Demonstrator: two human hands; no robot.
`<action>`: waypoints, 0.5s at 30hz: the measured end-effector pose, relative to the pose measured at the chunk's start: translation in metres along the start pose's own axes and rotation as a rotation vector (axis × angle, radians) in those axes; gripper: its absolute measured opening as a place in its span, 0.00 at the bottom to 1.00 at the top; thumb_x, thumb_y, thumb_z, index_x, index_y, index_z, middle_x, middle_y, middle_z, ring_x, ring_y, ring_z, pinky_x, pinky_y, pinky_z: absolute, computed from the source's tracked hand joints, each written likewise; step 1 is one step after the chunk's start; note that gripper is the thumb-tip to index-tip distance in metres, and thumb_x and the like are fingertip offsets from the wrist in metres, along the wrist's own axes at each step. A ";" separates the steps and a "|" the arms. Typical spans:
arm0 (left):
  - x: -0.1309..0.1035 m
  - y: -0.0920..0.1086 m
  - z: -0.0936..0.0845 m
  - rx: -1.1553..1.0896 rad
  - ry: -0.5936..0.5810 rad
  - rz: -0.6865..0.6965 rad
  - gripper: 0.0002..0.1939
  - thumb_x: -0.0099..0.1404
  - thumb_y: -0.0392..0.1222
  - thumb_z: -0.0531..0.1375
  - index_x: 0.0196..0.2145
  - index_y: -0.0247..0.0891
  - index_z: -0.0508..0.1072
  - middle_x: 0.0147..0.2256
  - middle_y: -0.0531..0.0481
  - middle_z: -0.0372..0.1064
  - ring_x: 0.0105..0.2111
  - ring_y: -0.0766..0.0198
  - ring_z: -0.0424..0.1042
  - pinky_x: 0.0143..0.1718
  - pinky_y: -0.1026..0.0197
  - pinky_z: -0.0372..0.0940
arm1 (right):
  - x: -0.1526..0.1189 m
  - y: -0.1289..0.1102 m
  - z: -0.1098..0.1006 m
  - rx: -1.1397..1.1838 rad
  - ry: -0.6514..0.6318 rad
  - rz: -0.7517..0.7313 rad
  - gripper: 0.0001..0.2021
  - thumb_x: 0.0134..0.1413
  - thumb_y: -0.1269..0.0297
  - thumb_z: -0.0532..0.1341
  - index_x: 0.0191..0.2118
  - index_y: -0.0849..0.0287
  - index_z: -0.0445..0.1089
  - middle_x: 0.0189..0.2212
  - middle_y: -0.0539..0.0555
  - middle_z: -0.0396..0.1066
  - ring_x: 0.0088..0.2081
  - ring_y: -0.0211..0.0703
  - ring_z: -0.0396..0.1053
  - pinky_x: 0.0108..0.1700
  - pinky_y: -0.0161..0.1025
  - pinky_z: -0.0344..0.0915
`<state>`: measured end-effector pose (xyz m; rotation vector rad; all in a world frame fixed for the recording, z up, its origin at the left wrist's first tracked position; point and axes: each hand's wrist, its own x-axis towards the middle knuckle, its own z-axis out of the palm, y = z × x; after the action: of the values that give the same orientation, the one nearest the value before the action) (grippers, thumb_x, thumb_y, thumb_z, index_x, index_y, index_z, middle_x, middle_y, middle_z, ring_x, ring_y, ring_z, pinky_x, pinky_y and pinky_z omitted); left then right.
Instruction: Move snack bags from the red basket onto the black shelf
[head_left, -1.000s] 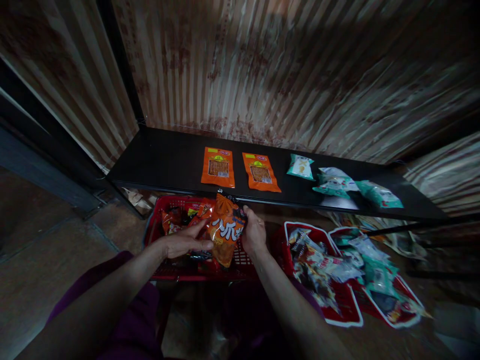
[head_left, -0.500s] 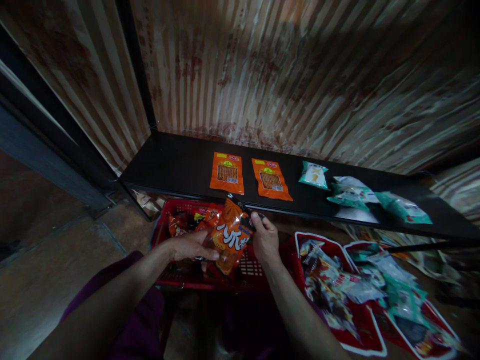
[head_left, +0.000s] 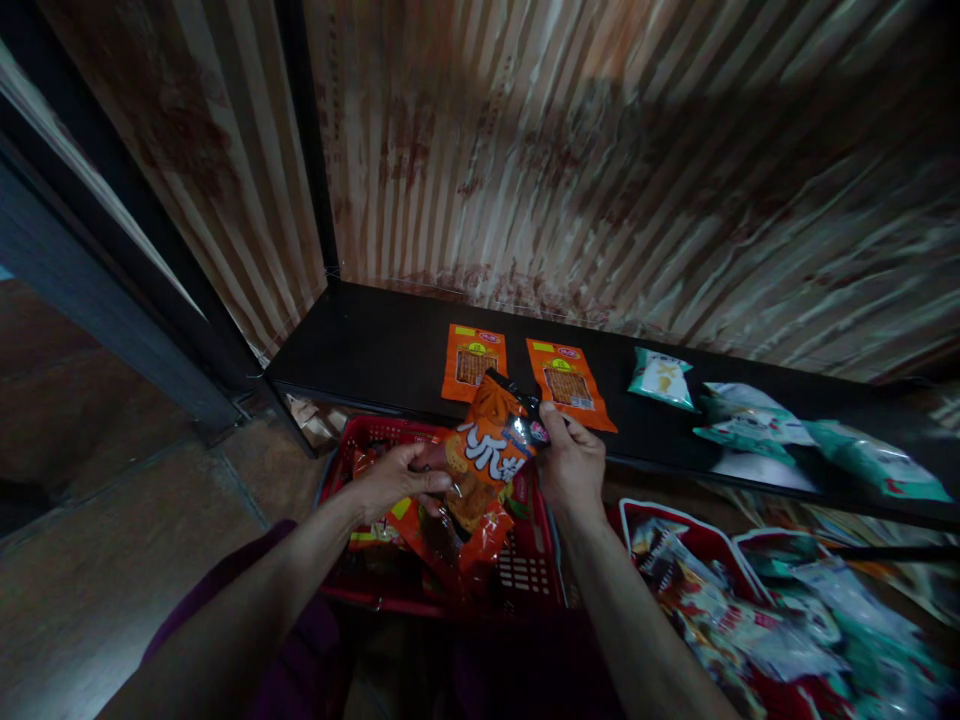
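Glossy orange-and-black plastic snack bag [head_left: 491, 445] tilted above red perforated plastic basket [head_left: 534, 532], near front edge of long black shelf [head_left: 382, 335]. Left hand [head_left: 397, 485]: partly curled, thumb and fingers holding bag's left side. Right hand [head_left: 574, 462]: closed, pinching bag's upper right corner. On shelf: two flat orange packets [head_left: 570, 388].

Dim overall — pale glare on floor [head_left: 161, 575], lower left; right edge smeared — stretched.

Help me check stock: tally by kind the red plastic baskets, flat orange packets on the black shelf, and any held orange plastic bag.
Red plastic baskets: 3
Flat orange packets on the black shelf: 2
Shiny orange-and-black plastic bag held by left hand and right hand: 1
Total: 6
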<state>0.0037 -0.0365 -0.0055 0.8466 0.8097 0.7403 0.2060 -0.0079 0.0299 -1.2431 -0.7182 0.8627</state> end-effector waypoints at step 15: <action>0.046 0.088 -0.076 -0.085 0.459 0.413 0.18 0.48 0.41 0.69 0.37 0.35 0.74 0.34 0.50 0.67 0.32 0.65 0.70 0.25 0.65 0.71 | 0.080 -0.003 0.163 0.043 -0.415 -0.063 0.17 0.40 0.51 0.66 0.32 0.59 0.69 0.27 0.46 0.71 0.28 0.34 0.67 0.29 0.32 0.64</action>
<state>-0.0583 0.0682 0.0235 0.7849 1.0113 1.3585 0.1090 0.1418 0.0644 -1.0064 -1.0570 1.0924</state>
